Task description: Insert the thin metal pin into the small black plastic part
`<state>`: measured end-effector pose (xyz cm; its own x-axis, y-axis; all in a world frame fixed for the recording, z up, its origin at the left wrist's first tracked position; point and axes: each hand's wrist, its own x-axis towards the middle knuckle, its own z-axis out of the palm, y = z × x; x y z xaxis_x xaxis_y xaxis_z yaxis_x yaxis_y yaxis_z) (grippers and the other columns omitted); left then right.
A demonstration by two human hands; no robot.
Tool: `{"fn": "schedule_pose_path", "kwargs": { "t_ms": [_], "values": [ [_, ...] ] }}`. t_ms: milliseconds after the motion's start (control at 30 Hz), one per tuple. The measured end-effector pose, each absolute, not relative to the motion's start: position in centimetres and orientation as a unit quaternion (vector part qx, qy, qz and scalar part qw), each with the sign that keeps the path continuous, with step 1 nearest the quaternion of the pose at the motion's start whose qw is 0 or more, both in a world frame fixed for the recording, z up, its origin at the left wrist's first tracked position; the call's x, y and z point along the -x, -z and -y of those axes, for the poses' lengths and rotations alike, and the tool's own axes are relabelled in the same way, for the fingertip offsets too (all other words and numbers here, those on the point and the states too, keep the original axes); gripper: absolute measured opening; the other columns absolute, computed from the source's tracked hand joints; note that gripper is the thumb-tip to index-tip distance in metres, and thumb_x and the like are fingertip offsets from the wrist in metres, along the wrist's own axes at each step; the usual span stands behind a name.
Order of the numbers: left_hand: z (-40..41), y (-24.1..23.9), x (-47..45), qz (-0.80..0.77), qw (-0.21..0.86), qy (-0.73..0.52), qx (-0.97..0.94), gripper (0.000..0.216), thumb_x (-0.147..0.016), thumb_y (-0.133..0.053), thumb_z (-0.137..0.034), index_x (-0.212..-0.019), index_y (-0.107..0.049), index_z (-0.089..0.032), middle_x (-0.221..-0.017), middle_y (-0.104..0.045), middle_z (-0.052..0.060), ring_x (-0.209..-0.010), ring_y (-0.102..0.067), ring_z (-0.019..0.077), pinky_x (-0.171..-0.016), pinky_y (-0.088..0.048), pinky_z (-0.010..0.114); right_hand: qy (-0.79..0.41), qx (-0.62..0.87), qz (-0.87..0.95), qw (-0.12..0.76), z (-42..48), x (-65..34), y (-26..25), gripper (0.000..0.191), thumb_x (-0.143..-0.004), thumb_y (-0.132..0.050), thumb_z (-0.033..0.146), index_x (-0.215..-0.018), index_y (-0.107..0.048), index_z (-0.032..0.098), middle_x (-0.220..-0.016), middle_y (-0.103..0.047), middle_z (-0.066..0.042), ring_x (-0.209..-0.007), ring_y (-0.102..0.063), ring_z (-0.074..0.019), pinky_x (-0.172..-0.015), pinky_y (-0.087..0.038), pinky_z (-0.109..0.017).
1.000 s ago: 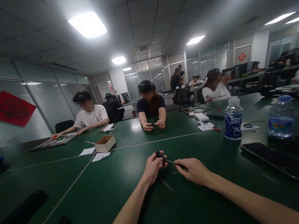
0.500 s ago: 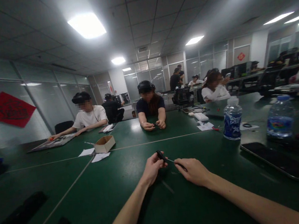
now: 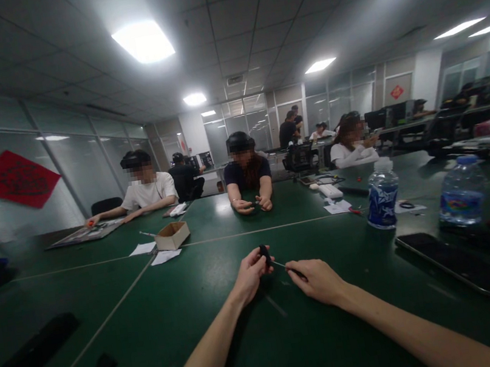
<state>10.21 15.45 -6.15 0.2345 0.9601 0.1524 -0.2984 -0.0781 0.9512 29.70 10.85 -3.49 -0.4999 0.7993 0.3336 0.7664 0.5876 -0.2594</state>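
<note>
My left hand (image 3: 250,275) pinches a small black part (image 3: 264,255) just above the green table (image 3: 164,318). My right hand (image 3: 317,280) grips a thin screwdriver (image 3: 288,268) whose tip points left into that black part. Both hands hover close together at the middle of the table, fingers closed around what they hold.
Two water bottles (image 3: 381,194) (image 3: 460,192) stand at the right, with a dark phone (image 3: 462,264) lying flat near them. A small cardboard box (image 3: 172,235) and paper slips lie at the centre left. Black items (image 3: 39,346) rest at the near left. Other people sit across the table.
The black part in my left hand has turned slightly between frames. My hands stay in nearly the same place.
</note>
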Motion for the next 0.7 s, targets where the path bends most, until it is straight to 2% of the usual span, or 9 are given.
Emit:
{"fn": "schedule_pose_path", "kwargs": {
  "t_ms": [300,700],
  "values": [
    [-15.36,6.06,-10.21,-0.339,0.564,-0.514,-0.55,0.047,-0.071,-0.069,-0.041,-0.107,-0.057,-0.014,-0.092,-0.062,0.009,-0.069,-0.055,0.0119,-0.065,-0.042,0.023,-0.028,0.452,0.87,0.193,-11.01,-29.8,3.65,0.032,-0.093,-0.034,0.031,-0.11,-0.059,0.021,-0.086,-0.066,-0.005,-0.075,-0.061,-0.0163,-0.067,-0.043,-0.025],
    [-15.09,5.53,-10.48,-0.312,0.586,-0.514,-0.544,0.044,-0.07,-0.069,-0.045,-0.094,-0.052,-0.012,-0.085,-0.061,0.007,-0.064,-0.056,0.0112,-0.064,-0.043,0.024,-0.078,0.432,0.865,0.241,-10.75,-30.07,3.57,0.029,-0.094,-0.034,0.029,-0.107,-0.057,0.018,-0.087,-0.063,-0.006,-0.074,-0.06,-0.0166,-0.067,-0.045,-0.026]
  ]
}}
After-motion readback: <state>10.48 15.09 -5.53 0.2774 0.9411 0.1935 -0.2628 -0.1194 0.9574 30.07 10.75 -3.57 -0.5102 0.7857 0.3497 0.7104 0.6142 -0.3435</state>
